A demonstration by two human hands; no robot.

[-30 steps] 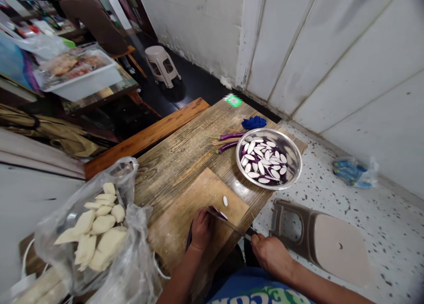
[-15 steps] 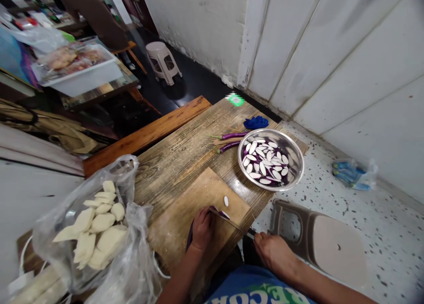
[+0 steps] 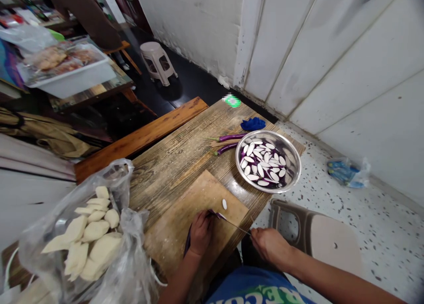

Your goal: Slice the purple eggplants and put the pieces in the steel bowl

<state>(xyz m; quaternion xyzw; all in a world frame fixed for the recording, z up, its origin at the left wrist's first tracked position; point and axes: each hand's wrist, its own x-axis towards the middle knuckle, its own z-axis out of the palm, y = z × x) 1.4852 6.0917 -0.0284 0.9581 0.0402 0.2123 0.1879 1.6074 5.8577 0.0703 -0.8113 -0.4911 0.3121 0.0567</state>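
the cutting board (image 3: 185, 215) is the landmark: it lies on the wooden table (image 3: 185, 154), near the edge closest to the person. risk, judged from this position: the left hand (image 3: 200, 233) is closed on the purple eggplant (image 3: 188, 241) with its fingers just beside the blade, so a slip of the knife (image 3: 232, 225) toward them could cut a fingertip. the thin, round eggplant could also roll under pressure, giving uneven slices. the right hand (image 3: 270, 245) is closed around the knife handle, off the board's right edge. the eggplant is slender with dark glossy skin and a pale cut end. one white slice (image 3: 224, 204) lies on the board's far corner.
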